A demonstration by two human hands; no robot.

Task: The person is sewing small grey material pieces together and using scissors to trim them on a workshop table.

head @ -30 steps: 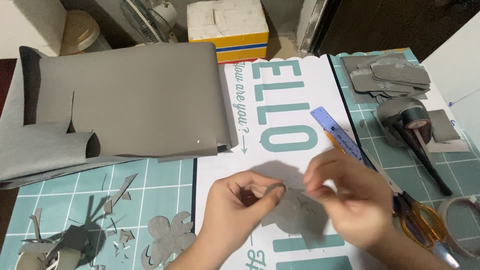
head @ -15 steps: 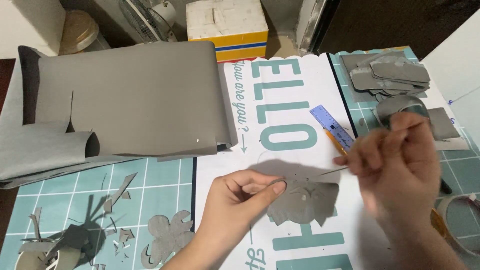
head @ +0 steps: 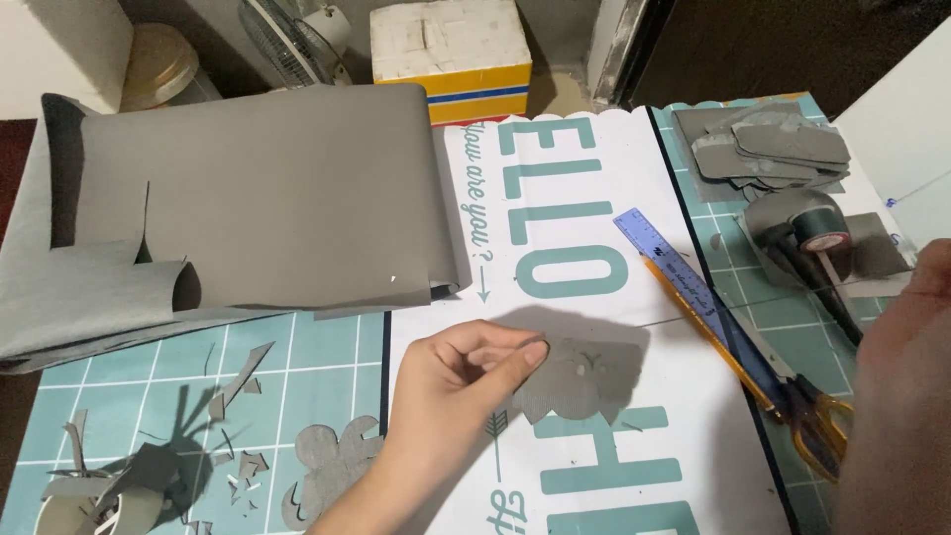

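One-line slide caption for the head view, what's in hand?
Left hand pinches a grey fabric cutout over a white printed sheet while the right hand draws a thin thread taut.

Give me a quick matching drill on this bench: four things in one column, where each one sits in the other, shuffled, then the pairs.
Things
1. grey fabric cutout
2. purple ruler
3. scissors
4. stack of grey cut pieces

Places
A. far right corner of the teal cutting mat
B. pinched in the left hand
C. slanting across the white printed sheet, beside a pencil
D. near the right hand, yellow handles toward the person

Pairs: 1-B, 2-C, 3-D, 4-A
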